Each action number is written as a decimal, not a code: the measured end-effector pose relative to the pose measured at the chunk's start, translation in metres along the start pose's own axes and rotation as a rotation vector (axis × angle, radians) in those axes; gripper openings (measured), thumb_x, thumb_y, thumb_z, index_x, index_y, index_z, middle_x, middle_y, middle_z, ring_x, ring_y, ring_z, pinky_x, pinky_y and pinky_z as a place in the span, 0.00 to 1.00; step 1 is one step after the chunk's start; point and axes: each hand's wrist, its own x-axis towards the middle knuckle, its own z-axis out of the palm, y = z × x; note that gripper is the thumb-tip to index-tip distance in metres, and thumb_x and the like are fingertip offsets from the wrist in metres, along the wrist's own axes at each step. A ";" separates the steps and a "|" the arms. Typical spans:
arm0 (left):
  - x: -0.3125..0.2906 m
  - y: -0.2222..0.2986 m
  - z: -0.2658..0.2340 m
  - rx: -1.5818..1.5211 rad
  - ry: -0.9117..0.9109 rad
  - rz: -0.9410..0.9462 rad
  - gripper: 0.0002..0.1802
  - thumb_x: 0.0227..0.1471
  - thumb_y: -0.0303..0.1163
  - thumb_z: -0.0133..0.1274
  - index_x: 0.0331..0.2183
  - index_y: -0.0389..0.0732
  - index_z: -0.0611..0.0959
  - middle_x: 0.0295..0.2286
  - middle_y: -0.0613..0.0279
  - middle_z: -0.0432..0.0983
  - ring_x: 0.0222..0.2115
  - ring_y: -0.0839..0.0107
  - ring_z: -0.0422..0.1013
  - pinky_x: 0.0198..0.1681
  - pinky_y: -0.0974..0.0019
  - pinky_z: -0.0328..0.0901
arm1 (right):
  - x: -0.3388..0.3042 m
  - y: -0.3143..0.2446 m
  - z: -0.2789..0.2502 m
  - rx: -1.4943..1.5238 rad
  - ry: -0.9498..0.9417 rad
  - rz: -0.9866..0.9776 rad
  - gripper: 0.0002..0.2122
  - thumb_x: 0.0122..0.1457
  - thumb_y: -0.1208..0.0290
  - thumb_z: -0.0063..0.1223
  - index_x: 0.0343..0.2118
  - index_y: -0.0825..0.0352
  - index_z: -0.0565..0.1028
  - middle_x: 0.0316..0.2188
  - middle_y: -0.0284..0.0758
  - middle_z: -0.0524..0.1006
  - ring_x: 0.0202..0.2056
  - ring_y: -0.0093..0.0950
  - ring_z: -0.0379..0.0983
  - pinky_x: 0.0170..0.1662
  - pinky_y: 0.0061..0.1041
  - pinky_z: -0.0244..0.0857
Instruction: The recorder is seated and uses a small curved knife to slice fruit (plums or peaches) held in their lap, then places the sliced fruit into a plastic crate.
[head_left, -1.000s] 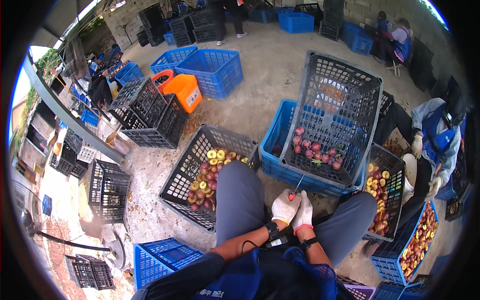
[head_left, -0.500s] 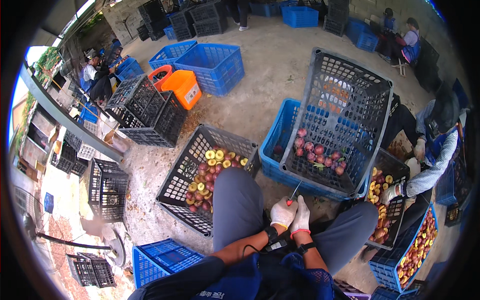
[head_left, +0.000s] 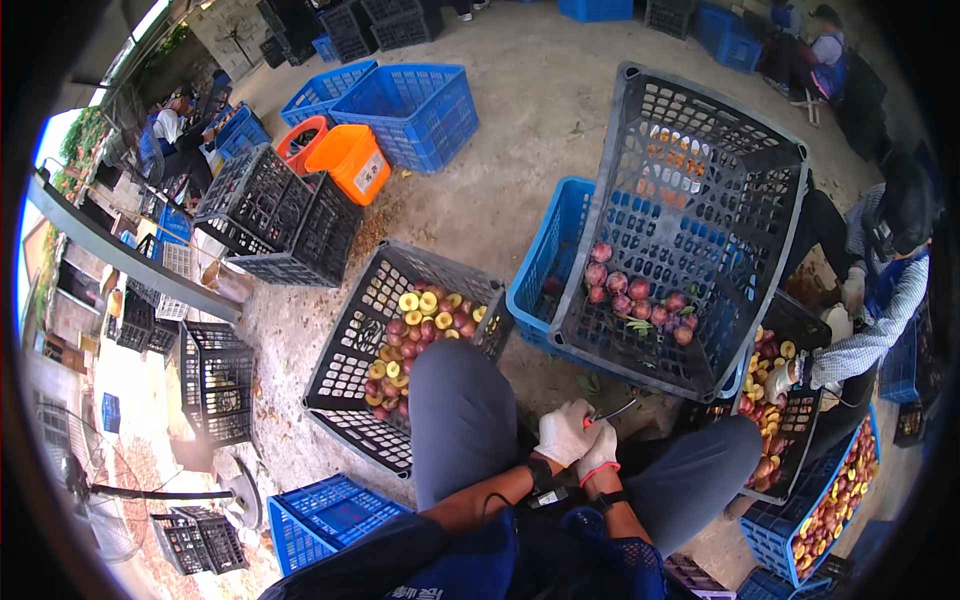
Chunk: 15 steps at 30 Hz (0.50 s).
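Observation:
Both my hands wear whitish gloves and meet above my lap, between my knees. My left hand (head_left: 562, 436) is closed round the red handle of a small knife (head_left: 616, 410), its thin blade pointing right. Against it presses my right hand (head_left: 599, 455), fingers curled; whatever may be inside is hidden. Whole red-purple plums (head_left: 640, 300) with a few leaves lie at the low end of a tilted black crate (head_left: 690, 215), resting on a blue crate (head_left: 535, 290). By my left knee, a black crate (head_left: 345, 335) holds cut plums (head_left: 425, 325) showing yellow flesh.
At right, a co-worker's gloved hand (head_left: 777, 384) reaches into a black crate of cut plums (head_left: 765, 440). A blue crate of plum halves (head_left: 830, 510) stands below it. Stacked black crates (head_left: 285, 215), an orange bucket (head_left: 350, 165) and a blue crate (head_left: 410, 115) stand beyond.
The knife blade has swung from pointing up and away to pointing right. My hands have shifted slightly, and the whole view has turned a little.

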 end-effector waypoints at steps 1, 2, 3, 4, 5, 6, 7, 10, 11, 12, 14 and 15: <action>0.001 0.001 -0.003 0.012 -0.008 0.025 0.11 0.48 0.41 0.61 0.31 0.45 0.81 0.29 0.52 0.80 0.30 0.46 0.77 0.34 0.46 0.71 | -0.001 0.001 -0.004 0.021 -0.011 0.062 0.12 0.66 0.62 0.46 0.40 0.64 0.78 0.37 0.36 0.79 0.42 0.32 0.76 0.48 0.34 0.72; 0.001 0.002 -0.006 0.060 -0.015 0.061 0.11 0.47 0.40 0.61 0.30 0.46 0.81 0.28 0.53 0.79 0.29 0.48 0.77 0.32 0.47 0.71 | -0.011 -0.007 0.009 0.027 -0.017 0.098 0.12 0.67 0.62 0.45 0.41 0.63 0.77 0.37 0.36 0.79 0.43 0.33 0.76 0.50 0.35 0.72; -0.001 0.001 -0.007 0.083 -0.017 0.074 0.11 0.46 0.40 0.61 0.30 0.46 0.81 0.28 0.54 0.79 0.28 0.48 0.77 0.32 0.48 0.71 | -0.021 -0.014 0.023 0.032 -0.023 0.134 0.12 0.67 0.61 0.43 0.42 0.62 0.76 0.38 0.35 0.78 0.44 0.34 0.76 0.51 0.36 0.72; -0.001 0.000 -0.007 0.104 -0.021 0.087 0.10 0.46 0.39 0.62 0.30 0.46 0.81 0.27 0.54 0.79 0.28 0.49 0.77 0.31 0.48 0.71 | -0.032 -0.026 0.048 0.055 0.089 0.234 0.13 0.67 0.60 0.43 0.42 0.62 0.76 0.38 0.36 0.79 0.45 0.35 0.76 0.52 0.36 0.72; -0.003 -0.004 -0.005 0.117 -0.012 0.129 0.10 0.45 0.39 0.62 0.29 0.46 0.80 0.27 0.54 0.78 0.27 0.49 0.77 0.30 0.48 0.71 | -0.031 -0.025 0.042 0.063 0.146 0.285 0.13 0.67 0.60 0.43 0.43 0.62 0.76 0.39 0.36 0.79 0.45 0.35 0.77 0.53 0.37 0.72; -0.004 -0.006 -0.002 0.134 -0.015 0.157 0.10 0.44 0.38 0.62 0.28 0.46 0.80 0.27 0.54 0.78 0.26 0.49 0.76 0.29 0.48 0.71 | -0.029 -0.024 0.034 0.078 0.209 0.332 0.13 0.67 0.60 0.43 0.43 0.62 0.76 0.39 0.36 0.79 0.45 0.36 0.77 0.53 0.37 0.72; -0.004 -0.005 -0.001 0.151 -0.017 0.190 0.10 0.44 0.38 0.62 0.28 0.45 0.79 0.26 0.54 0.77 0.25 0.49 0.76 0.28 0.48 0.70 | -0.006 -0.008 0.000 0.154 0.124 0.338 0.13 0.67 0.59 0.44 0.43 0.61 0.76 0.39 0.35 0.79 0.45 0.36 0.77 0.53 0.37 0.72; -0.007 -0.003 -0.004 0.179 -0.010 0.347 0.10 0.42 0.36 0.62 0.27 0.45 0.78 0.26 0.55 0.76 0.23 0.50 0.76 0.26 0.49 0.70 | 0.004 0.002 -0.033 0.181 -0.038 0.322 0.13 0.68 0.62 0.42 0.44 0.62 0.76 0.40 0.35 0.80 0.44 0.33 0.77 0.51 0.34 0.73; -0.010 -0.005 -0.007 0.207 -0.016 0.393 0.11 0.41 0.36 0.62 0.26 0.45 0.77 0.26 0.55 0.75 0.23 0.50 0.76 0.26 0.49 0.70 | 0.003 0.005 -0.036 0.170 -0.092 0.322 0.12 0.69 0.62 0.42 0.45 0.62 0.76 0.40 0.35 0.80 0.44 0.32 0.77 0.50 0.33 0.73; -0.012 -0.009 -0.004 0.261 -0.062 0.431 0.11 0.40 0.36 0.62 0.26 0.45 0.77 0.26 0.55 0.75 0.23 0.51 0.75 0.26 0.49 0.70 | 0.004 0.007 -0.041 0.158 -0.127 0.313 0.12 0.69 0.63 0.41 0.45 0.62 0.76 0.40 0.35 0.80 0.44 0.31 0.78 0.49 0.33 0.74; -0.013 -0.005 -0.008 0.237 -0.113 0.526 0.11 0.39 0.36 0.62 0.27 0.45 0.77 0.26 0.55 0.74 0.22 0.51 0.75 0.26 0.50 0.70 | 0.004 0.011 -0.050 0.124 -0.167 0.291 0.12 0.70 0.65 0.41 0.46 0.62 0.76 0.41 0.35 0.80 0.43 0.30 0.78 0.48 0.31 0.74; -0.012 -0.005 -0.011 0.234 -0.118 0.565 0.11 0.39 0.36 0.62 0.26 0.44 0.78 0.26 0.55 0.74 0.22 0.51 0.75 0.26 0.50 0.70 | -0.004 -0.001 -0.032 0.054 -0.190 0.248 0.11 0.69 0.64 0.42 0.44 0.62 0.76 0.39 0.35 0.80 0.40 0.29 0.77 0.44 0.30 0.74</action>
